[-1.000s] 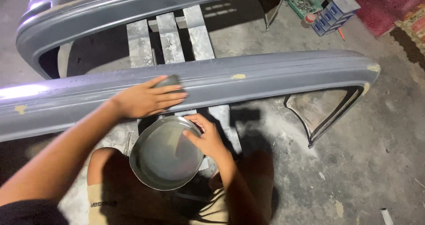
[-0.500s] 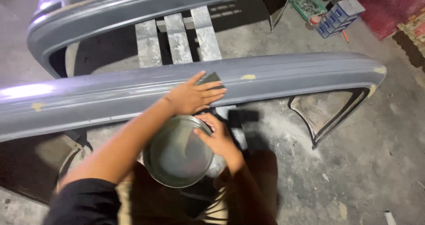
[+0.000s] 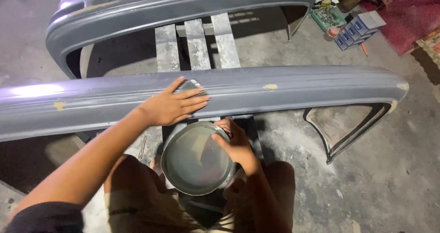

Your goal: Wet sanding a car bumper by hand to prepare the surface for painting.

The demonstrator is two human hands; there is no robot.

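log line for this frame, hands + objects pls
left hand: flat on sanding pad on grey bumper | right hand: grips metal bowl rim

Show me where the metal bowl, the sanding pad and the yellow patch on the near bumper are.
metal bowl [image 3: 195,162], head view, on its inner bottom.
sanding pad [image 3: 189,84], head view, on the part showing above the fingers.
yellow patch [image 3: 270,86], head view, on its middle.
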